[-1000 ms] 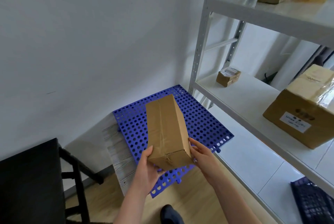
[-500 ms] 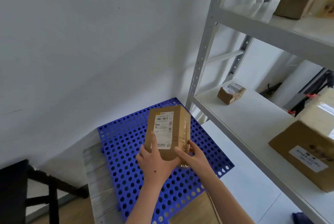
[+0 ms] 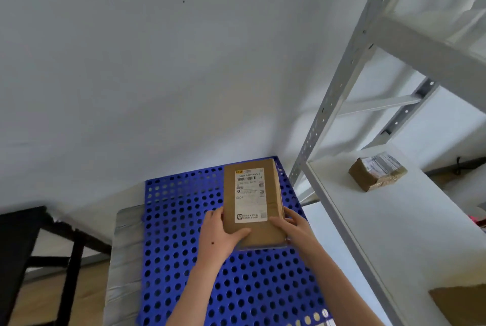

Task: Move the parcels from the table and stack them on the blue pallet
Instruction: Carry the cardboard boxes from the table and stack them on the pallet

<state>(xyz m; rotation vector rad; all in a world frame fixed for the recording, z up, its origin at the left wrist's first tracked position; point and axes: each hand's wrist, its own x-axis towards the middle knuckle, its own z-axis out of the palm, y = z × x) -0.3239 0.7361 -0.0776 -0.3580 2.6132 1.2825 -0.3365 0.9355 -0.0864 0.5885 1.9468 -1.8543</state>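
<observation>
A brown cardboard parcel [image 3: 252, 202] with a white shipping label facing up is held low over the far right part of the blue perforated pallet [image 3: 184, 233]. My left hand [image 3: 221, 233] grips the parcel's near left side, thumb across the top. On the near right corner my right hand [image 3: 294, 225] holds it. Whether the parcel rests on the pallet or hovers just above it I cannot tell. The pallet lies on the floor in the corner by the white wall.
A grey metal shelving unit [image 3: 339, 105] stands right of the pallet, with a small taped parcel [image 3: 376, 174] on its white shelf and a larger box corner [image 3: 460, 304] at lower right. A black table [image 3: 23, 236] is at the left. A grey wooden board [image 3: 126, 260] lies under the pallet's left edge.
Both hands carried the parcel forward and down toward the pallet's far right area and turned it so the label faces up. The view has moved closer to the pallet.
</observation>
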